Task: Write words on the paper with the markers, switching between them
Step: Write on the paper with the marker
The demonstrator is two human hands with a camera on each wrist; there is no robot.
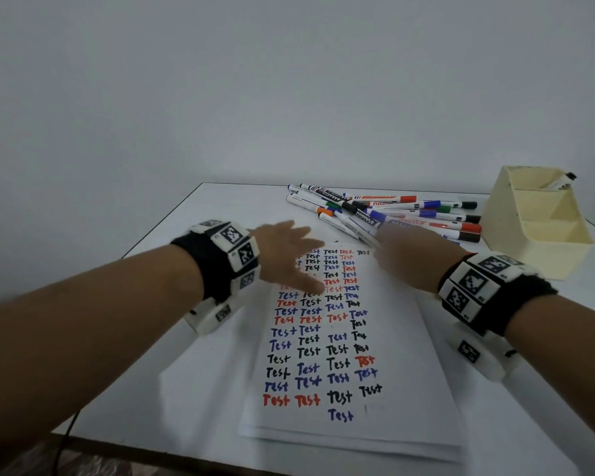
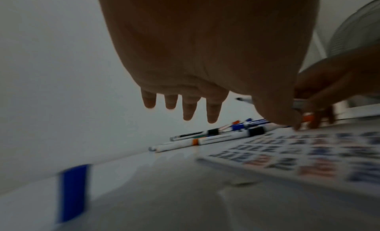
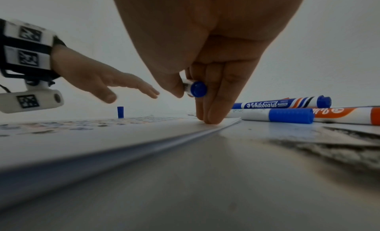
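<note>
Right hand [image 3: 202, 81]: pinching a blue marker [image 3: 197, 89], fingertips planted on the paper [image 1: 340, 355], 1 o'clock corner.
Left hand [image 1: 285, 255]: fingers spread, holding nothing, 11 o'clock.
Risk: loose sheet could skid mid-word.
Marker pile [image 1: 385, 211]: 12 o'clock, counter [image 1: 220, 214].
</note>
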